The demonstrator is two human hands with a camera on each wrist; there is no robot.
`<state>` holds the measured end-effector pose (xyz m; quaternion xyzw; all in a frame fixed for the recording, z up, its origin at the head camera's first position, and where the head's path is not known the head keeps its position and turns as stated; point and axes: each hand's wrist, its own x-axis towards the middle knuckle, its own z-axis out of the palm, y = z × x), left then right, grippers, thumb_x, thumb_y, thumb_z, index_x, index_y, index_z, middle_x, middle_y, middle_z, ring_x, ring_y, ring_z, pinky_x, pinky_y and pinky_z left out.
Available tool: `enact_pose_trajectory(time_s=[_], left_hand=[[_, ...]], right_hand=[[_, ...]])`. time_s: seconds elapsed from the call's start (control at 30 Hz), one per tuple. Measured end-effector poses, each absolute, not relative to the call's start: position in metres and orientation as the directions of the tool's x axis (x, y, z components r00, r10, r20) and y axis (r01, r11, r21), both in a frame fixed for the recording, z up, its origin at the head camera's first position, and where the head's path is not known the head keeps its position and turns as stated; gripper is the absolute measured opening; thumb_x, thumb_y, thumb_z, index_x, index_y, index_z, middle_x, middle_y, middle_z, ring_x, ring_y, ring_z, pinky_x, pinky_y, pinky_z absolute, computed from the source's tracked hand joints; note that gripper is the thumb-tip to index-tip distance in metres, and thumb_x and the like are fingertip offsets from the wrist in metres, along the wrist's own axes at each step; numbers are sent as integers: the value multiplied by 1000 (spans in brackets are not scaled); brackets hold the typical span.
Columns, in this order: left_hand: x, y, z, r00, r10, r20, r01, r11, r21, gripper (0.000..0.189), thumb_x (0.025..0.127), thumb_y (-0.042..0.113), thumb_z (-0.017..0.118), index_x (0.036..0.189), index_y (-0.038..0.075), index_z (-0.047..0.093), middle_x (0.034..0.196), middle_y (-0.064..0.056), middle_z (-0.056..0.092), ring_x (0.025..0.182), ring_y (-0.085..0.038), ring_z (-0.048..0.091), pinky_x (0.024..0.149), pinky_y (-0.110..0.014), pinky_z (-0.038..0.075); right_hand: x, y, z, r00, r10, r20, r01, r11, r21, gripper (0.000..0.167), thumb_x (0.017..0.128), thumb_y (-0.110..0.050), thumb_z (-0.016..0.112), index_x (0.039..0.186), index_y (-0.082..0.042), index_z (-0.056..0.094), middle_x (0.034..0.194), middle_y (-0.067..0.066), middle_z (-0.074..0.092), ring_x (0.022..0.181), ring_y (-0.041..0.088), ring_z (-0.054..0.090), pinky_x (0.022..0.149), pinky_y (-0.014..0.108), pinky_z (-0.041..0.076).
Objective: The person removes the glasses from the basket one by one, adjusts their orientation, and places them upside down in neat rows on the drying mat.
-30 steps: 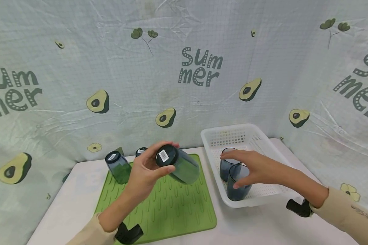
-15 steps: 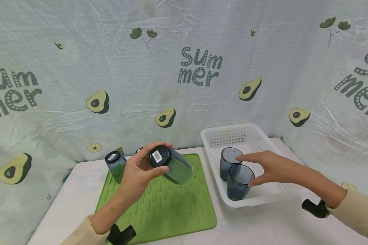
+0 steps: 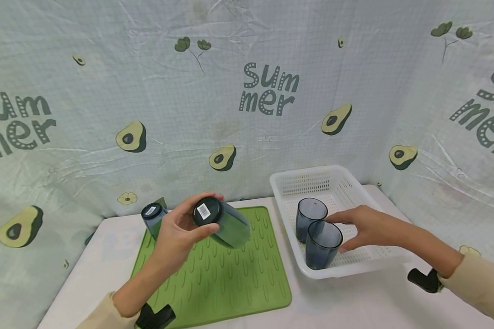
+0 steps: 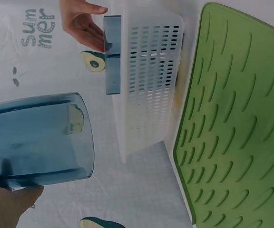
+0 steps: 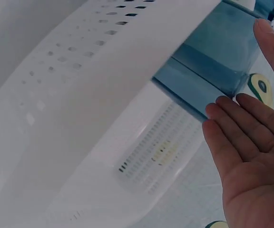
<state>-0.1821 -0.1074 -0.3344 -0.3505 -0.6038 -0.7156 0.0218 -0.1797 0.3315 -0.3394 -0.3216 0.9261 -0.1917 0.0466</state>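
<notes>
My left hand [image 3: 174, 233] grips a blue-tinted drinking glass [image 3: 232, 226] near its base, tilted above the green mat, with its dark base and barcode sticker facing me. In the left wrist view, the mouth end of this glass [image 4: 42, 142] points away from the hand. Two similar glasses stand mouth up in the white basket: a front one [image 3: 320, 253] and a back one [image 3: 306, 221]. Right beside the front glass is my right hand [image 3: 368, 228], its thumb and fingers spread. The right wrist view has its fingers [image 5: 244, 126] nearly straight, with the fingertips by the glass wall.
The perforated white basket [image 3: 350, 270] stands to the right of the ribbed green mat [image 3: 238, 278]. An upside-down glass [image 3: 151, 218] sits at the mat's back left, partly behind my left hand. A patterned cloth [image 3: 169, 105] hangs behind the table.
My left hand has moved left with its glass, covering another glass at the back of the mat. The right hand has let go of the front basket glass and drawn off rightward.
</notes>
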Motion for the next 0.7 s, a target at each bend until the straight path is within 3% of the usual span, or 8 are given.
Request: enact_pose_trajectory(time_s=[0.3,0.5,0.7], left_hand=[[-183,-110,-337,-767,387,512,443,-257,859,62,88,-14,69,145,-8,46,141,-14,58,134,-25,54,102,-30,52],[-184,-110,-337,-767,389,510,439,-261,860,62,88,-14,69,145,-9,45,141,-14,59,134,-26,53,104,-31,51],[-183,-109,-336,-758,393,521,443,-277,853,60,89,-15,69,144,-3,50,140,-16,58,134,-26,53,103,-30,51]], right_hand=[[-188,333,-346,-798,-603,-5,-514,685,-517,76,79,-42,87,134,5,63,132,20,66,115,35,68,92,37,58],[-193,335,-346,-794,-607,-31,-468,642,-607,77,76,-35,90,134,7,62,132,22,65,116,30,68,91,32,58],[-200,337,-346,-784,-616,-74,-418,613,-670,78,75,-30,91,136,8,60,133,23,64,117,28,68,92,33,57]])
